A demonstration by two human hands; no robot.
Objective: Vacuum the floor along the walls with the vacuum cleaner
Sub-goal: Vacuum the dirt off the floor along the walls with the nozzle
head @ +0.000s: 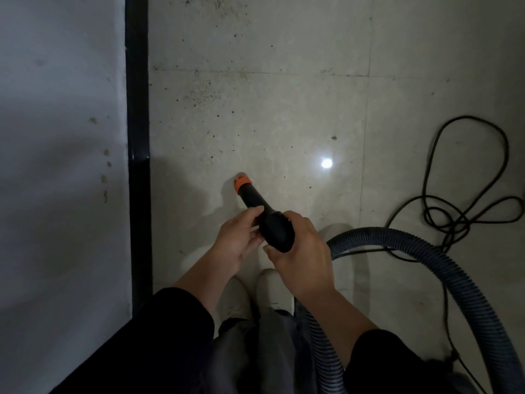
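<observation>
Gripped firmly in the right hand (301, 251), wrapped round the thick rear end: the smooth black vacuum nozzle (257, 206), just below frame centre. Steadied on its left side by the left hand (235, 243), with thumb over the tube and fingers curled beneath. Tapered forward to an orange collar (242, 182), pointed down at the floor tiles (255, 118); hard to tell whether touching. Trailed away lower right as a ribbed dark hose (426, 251), arcing wide. Looped loosely at right, a thin black cable (468, 194). Glossy pale tiles, peppered with dark specks (204, 92) upper middle. Edged down the left by a shiny black skirting strip (137, 137) under a matte white wall (56, 137).
</observation>
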